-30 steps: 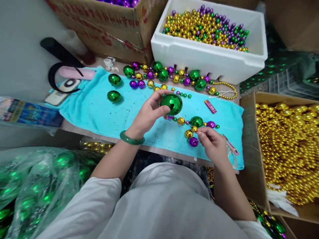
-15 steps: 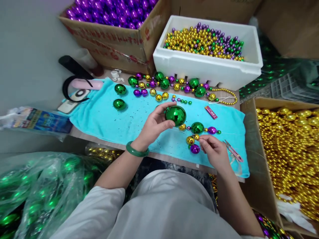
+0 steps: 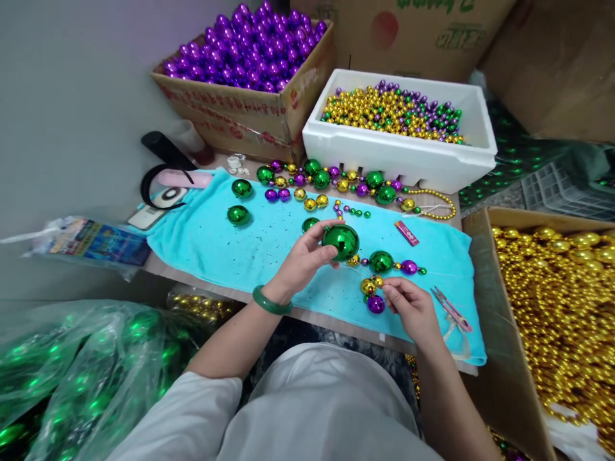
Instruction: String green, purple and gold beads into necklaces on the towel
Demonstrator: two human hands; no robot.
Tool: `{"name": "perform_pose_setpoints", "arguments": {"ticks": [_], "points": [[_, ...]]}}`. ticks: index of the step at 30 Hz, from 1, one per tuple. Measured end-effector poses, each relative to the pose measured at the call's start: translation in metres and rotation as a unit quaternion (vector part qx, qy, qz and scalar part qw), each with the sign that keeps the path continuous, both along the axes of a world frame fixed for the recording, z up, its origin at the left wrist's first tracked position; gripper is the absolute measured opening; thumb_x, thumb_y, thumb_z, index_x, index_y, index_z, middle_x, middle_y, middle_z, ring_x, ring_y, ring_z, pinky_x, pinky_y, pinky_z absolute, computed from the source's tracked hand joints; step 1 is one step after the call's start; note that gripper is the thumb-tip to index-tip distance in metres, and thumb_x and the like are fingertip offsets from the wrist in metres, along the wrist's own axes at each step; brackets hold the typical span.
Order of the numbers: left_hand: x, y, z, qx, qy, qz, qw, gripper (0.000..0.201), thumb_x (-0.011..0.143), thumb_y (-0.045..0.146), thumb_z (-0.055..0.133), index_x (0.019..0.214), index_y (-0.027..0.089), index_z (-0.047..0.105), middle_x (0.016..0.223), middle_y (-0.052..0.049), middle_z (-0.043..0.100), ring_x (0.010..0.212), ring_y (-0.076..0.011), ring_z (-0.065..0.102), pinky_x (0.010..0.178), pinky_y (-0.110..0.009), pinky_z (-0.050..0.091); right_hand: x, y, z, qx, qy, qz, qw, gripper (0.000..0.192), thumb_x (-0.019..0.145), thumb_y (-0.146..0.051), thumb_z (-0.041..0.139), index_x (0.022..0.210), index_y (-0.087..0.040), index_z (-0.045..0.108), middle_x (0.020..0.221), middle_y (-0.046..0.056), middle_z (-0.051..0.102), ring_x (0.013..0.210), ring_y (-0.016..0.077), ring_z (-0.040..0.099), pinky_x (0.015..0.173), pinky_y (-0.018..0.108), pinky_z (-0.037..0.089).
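Note:
My left hand (image 3: 303,261), with a green bangle on the wrist, grips a large shiny green ball (image 3: 341,241) over the turquoise towel (image 3: 211,238). A short strand of beads (image 3: 384,263) with a gold, a green and a purple ball runs from it to the right. My right hand (image 3: 411,307) pinches the strand's thread end beside a gold bead (image 3: 368,285) and a purple bead (image 3: 375,304). A smaller green ball (image 3: 310,224) lies just behind my left hand.
Two loose green balls (image 3: 239,200) lie at the towel's left. A finished bead strand (image 3: 336,179) runs along the back. Behind stand a white foam box of mixed beads (image 3: 398,153) and a carton of purple balls (image 3: 250,70). Pink snips (image 3: 450,308) lie right; a carton of gold beads (image 3: 557,294).
The head camera tilted up, so more of the back boxes shows. My left hand lowered the green ball toward the strand; my right hand stays at the thread end.

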State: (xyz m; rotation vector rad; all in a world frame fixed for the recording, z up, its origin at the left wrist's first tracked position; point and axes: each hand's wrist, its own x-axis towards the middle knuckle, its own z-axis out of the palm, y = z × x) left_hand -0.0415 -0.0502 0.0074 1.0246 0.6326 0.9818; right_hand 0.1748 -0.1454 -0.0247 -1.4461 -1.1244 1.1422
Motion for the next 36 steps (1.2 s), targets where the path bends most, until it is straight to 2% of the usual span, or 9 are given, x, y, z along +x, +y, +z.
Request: {"name": "perform_pose_setpoints", "arguments": {"ticks": [4,8,11,14,17,22,26,31,36], "points": [[0.003,-0.002,-0.004,0.008,-0.007,0.016,1.0,0.055,0.07,0.039,0.081,0.12,0.027,0.061,0.107,-0.005,0.063,0.081,-0.0136,0.061,0.062,-0.023,0.054,-0.002,-0.001,0.002,-0.001,-0.013,-0.01,1.0,0.025,0.078,-0.042,0.067,0.078,-0.017,0.068,0.052,-0.003,0.05,0.048,0.0093,0.043,0.045,0.022,0.034],[0.009,-0.009,-0.007,-0.003,0.016,-0.051,0.999,0.061,0.069,0.035,0.082,0.125,0.027,0.061,0.108,-0.005,0.066,0.083,-0.0155,0.063,0.067,-0.026,0.054,-0.009,0.003,0.005,-0.004,0.012,-0.007,1.0,0.028,0.077,-0.045,0.068,0.079,-0.017,0.065,0.053,-0.003,0.05,0.046,0.0087,0.042,0.044,0.022,0.034],[0.013,-0.014,-0.005,0.026,0.071,-0.081,0.994,0.057,0.078,0.041,0.075,0.131,0.026,0.06,0.114,-0.008,0.067,0.092,-0.0191,0.065,0.077,-0.031,0.054,-0.017,0.006,0.007,-0.013,0.064,-0.01,0.998,0.031,0.078,-0.046,0.07,0.089,-0.019,0.06,0.056,-0.003,0.053,0.046,0.0092,0.044,0.042,0.021,0.032],[0.014,-0.013,-0.001,0.121,0.124,-0.025,0.985,0.036,0.09,0.043,0.059,0.119,0.024,0.07,0.12,-0.009,0.067,0.111,-0.0225,0.061,0.097,-0.038,0.049,-0.022,0.005,0.006,-0.021,0.105,0.003,0.994,0.036,0.079,-0.047,0.07,0.098,-0.02,0.056,0.06,-0.004,0.055,0.047,0.0093,0.047,0.041,0.02,0.031],[0.012,-0.008,0.002,0.165,0.139,0.019,0.976,0.025,0.09,0.037,0.061,0.103,0.023,0.076,0.113,-0.009,0.07,0.118,-0.0225,0.059,0.107,-0.04,0.043,-0.024,0.004,0.001,-0.035,0.113,0.026,0.993,0.037,0.079,-0.046,0.068,0.102,-0.021,0.053,0.063,-0.004,0.055,0.049,0.0105,0.049,0.041,0.02,0.033],[0.01,-0.001,0.01,0.177,0.139,0.046,0.973,0.016,0.086,0.034,0.067,0.087,0.022,0.078,0.095,-0.007,0.073,0.101,-0.0195,0.064,0.091,-0.036,0.052,-0.019,0.009,-0.008,-0.009,-0.016,0.049,0.999,0.035,0.076,-0.038,0.069,0.106,-0.02,0.06,0.09,0.005,0.069,0.068,0.0154,0.059,0.057,0.027,0.047],[0.012,0.002,0.029,0.189,0.147,0.047,0.97,0.019,0.087,0.035,0.066,0.087,0.019,0.076,0.087,-0.006,0.074,0.078,-0.0139,0.065,0.069,-0.027,0.055,-0.015,0.013,0.009,0.055,-0.125,-0.011,0.991,0.03,0.081,-0.034,0.065,0.107,-0.02,0.067,0.109,0.009,0.07,0.074,0.0165,0.059,0.063,0.03,0.049],[0.022,0.002,0.057,0.24,0.147,0.067,0.957,0.021,0.087,0.035,0.065,0.089,0.017,0.075,0.083,-0.004,0.074,0.072,-0.0115,0.066,0.062,-0.022,0.054,-0.026,0.018,0.039,0.114,-0.075,0.016,0.99,0.024,0.083,-0.034,0.065,0.103,-0.022,0.069,0.103,0.008,0.072,0.083,0.0193,0.065,0.072,0.033,0.053],[0.032,0.0,0.078,0.288,0.133,0.074,0.945,0.025,0.088,0.04,0.064,0.089,0.017,0.074,0.081,-0.003,0.072,0.068,-0.01,0.064,0.061,-0.021,0.053,-0.037,0.022,0.045,0.092,-0.038,0.047,0.994,0.017,0.083,-0.036,0.063,0.084,-0.02,0.067,0.082,0.005,0.072,0.058,0.0128,0.058,0.054,0.027,0.048]]}}
